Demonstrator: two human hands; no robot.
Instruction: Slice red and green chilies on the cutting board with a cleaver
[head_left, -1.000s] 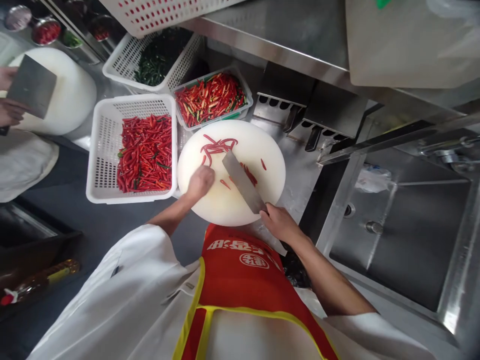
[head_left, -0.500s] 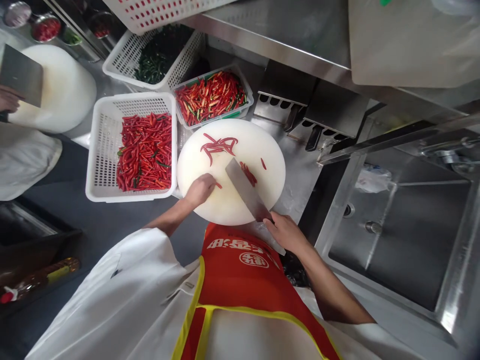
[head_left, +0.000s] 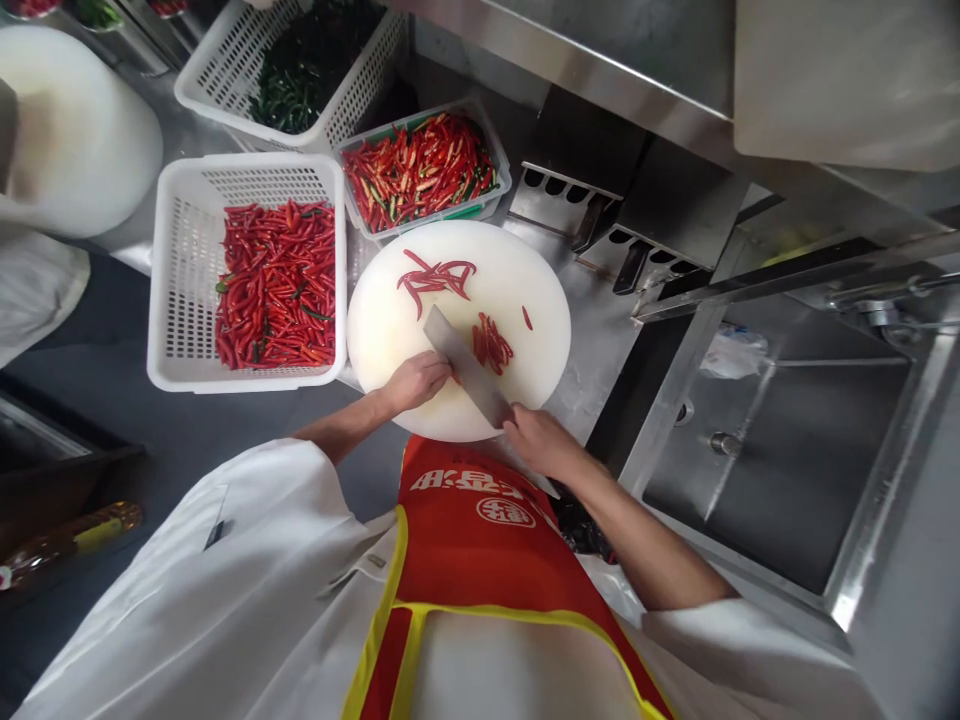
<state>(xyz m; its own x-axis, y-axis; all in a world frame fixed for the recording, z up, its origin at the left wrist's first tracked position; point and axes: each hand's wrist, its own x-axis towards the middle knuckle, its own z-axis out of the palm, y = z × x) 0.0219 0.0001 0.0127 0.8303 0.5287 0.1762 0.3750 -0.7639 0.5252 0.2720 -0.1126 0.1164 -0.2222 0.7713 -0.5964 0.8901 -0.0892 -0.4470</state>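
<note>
A round white cutting board [head_left: 525, 280] lies in front of me. My right hand [head_left: 541, 443] is closed on the handle of a cleaver [head_left: 466, 364], whose blade lies across the board. My left hand [head_left: 415, 382] rests on the board beside the blade with curled fingers, pinching a red chili that shows only as a sliver. A small pile of cut red chili pieces [head_left: 491, 343] sits right of the blade. A loose bunch of whole red chilies [head_left: 435, 278] lies at the board's far side.
A white basket of red chilies [head_left: 180, 250] stands left of the board, a tub of mixed red chilies [head_left: 423, 172] behind it, a basket of green chilies [head_left: 300, 70] further back. A steel sink [head_left: 780, 460] is at right. Another person's white board [head_left: 75, 140] lies at far left.
The cleaver and my right hand moved left toward my left hand. My left hand shifted right and nearer with a chili. The view tilted, and the other person's cleaver left the picture.
</note>
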